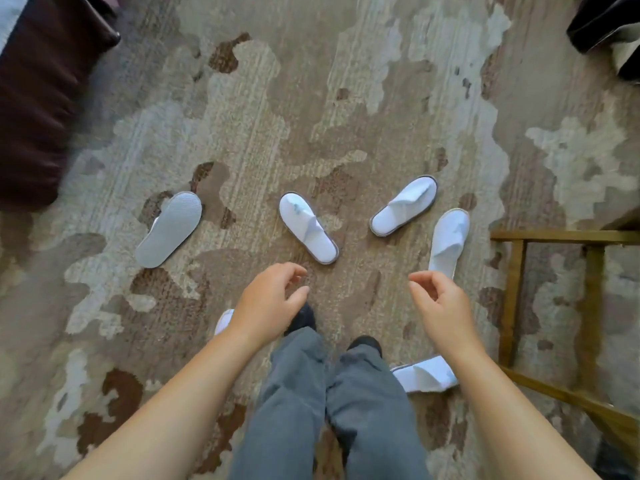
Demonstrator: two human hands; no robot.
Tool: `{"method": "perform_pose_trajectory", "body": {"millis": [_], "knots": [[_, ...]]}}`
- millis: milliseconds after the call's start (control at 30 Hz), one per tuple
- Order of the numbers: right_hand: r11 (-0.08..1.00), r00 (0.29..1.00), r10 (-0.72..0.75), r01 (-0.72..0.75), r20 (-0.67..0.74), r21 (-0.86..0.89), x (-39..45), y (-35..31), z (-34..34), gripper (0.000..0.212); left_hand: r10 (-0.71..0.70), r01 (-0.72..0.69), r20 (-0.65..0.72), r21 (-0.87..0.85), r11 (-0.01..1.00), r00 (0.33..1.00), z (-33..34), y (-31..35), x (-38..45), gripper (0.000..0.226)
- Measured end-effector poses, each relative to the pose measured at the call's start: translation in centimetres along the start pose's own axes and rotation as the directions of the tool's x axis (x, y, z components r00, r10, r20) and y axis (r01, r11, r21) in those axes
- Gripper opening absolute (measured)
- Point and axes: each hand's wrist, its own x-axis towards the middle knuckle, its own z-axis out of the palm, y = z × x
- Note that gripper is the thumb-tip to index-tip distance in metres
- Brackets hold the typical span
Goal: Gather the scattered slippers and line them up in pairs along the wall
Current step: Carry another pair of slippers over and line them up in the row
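Several white slippers lie scattered on the patterned carpet. One slipper (168,229) lies sole up at the left. An upright slipper (308,227) lies in the middle, another (403,206) to its right, and a fourth (449,240) just beyond my right hand. A slipper (425,373) lies by my right leg, and the tip of one more (224,321) shows under my left wrist. My left hand (270,299) and my right hand (438,303) hover above the floor with loosely curled fingers, holding nothing.
A dark maroon fabric-covered piece of furniture (38,98) fills the upper left. A wooden frame (554,306) stands at the right. A dark object (609,32) sits in the top right corner. My legs in grey trousers (332,410) stand at the bottom centre.
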Motion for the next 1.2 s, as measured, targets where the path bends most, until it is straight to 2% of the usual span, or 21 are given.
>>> {"method": "perform_pose_trajectory", "body": {"millis": [133,267,400,500,600,733,933,1000,1067,1133,1200], "knots": [[0.995,0.999,-0.013,0.017,0.037,-0.101,12.4,6.0,4.7,0.010,-0.059,0.059,0.002,0.026,0.998,0.998,6.2,-4.6,12.1,0.031],[0.976,0.996,-0.047,0.063,0.079,-0.207,23.4,15.2,11.2,0.018,-0.156,0.159,-0.090,0.035,0.987,0.984,13.9,-12.8,22.9,0.034],[0.959,0.988,-0.074,0.107,0.133,-0.261,31.9,24.1,17.8,0.023,-0.311,0.304,-0.166,-0.066,0.950,0.936,22.4,-20.4,31.2,0.055],[0.919,0.978,-0.117,0.171,0.171,-0.354,36.6,28.9,21.8,0.030,-0.456,0.417,-0.202,-0.211,0.884,0.867,27.5,-24.3,35.6,0.067],[0.864,0.966,-0.160,0.237,0.204,-0.444,39.2,31.9,24.0,0.037,-0.552,0.467,-0.233,-0.336,0.818,0.801,30.7,-26.2,38.6,0.067],[0.783,0.938,-0.117,0.289,0.326,-0.550,39.1,34.3,24.1,0.046,-0.628,0.523,-0.271,-0.370,0.767,0.729,32.3,-25.8,40.0,0.080],[0.823,0.945,-0.109,0.261,0.310,-0.505,38.3,34.2,24.2,0.048,-0.629,0.519,-0.297,-0.372,0.770,0.719,32.2,-24.9,40.0,0.077],[0.843,0.942,-0.131,0.270,0.310,-0.466,38.3,34.5,24.1,0.046,-0.607,0.499,-0.302,-0.366,0.786,0.735,32.0,-25.2,40.2,0.073],[0.895,0.962,-0.153,0.232,0.226,-0.381,38.3,34.9,23.5,0.041,-0.555,0.446,-0.315,-0.357,0.821,0.770,31.8,-25.3,40.5,0.061],[0.958,0.992,-0.121,0.122,0.022,-0.258,38.4,35.0,22.5,0.039,-0.506,0.359,-0.323,-0.418,0.834,0.800,31.6,-24.8,40.6,0.047],[0.993,0.980,-0.031,0.009,-0.197,-0.114,38.9,35.3,21.2,0.043,-0.451,0.267,-0.332,-0.474,0.839,0.829,31.7,-23.5,40.6,0.041]]}}
